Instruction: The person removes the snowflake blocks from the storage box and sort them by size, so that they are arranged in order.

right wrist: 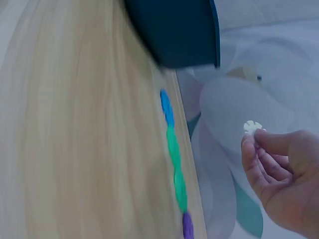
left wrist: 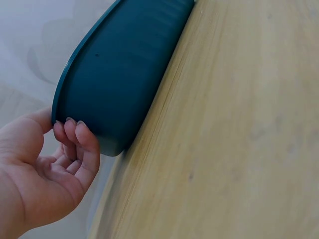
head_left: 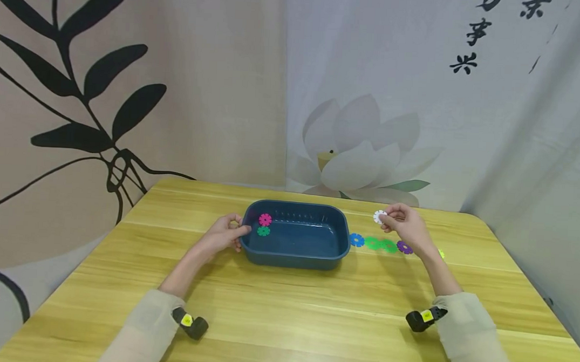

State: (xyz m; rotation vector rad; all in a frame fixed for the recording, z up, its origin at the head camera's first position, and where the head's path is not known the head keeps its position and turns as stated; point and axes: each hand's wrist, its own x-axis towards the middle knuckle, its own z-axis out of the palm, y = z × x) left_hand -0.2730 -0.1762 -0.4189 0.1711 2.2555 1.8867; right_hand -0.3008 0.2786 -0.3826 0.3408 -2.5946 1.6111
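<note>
A dark blue-green plastic basin stands on the wooden table, with a pink snowflake disc and a green snowflake disc inside near its left end. My left hand grips the basin's left rim, thumb over the edge and fingers curled beneath it, as the left wrist view shows. Between thumb and fingertips my right hand pinches a white snowflake disc, raised above the table. Below that hand runs a row of discs: blue, two green and purple. A yellow disc is partly hidden behind the right wrist.
The wooden table reaches back to a printed curtain with leaves, a lotus and dark characters. Each wrist carries a small black camera, such as the one on the left sleeve.
</note>
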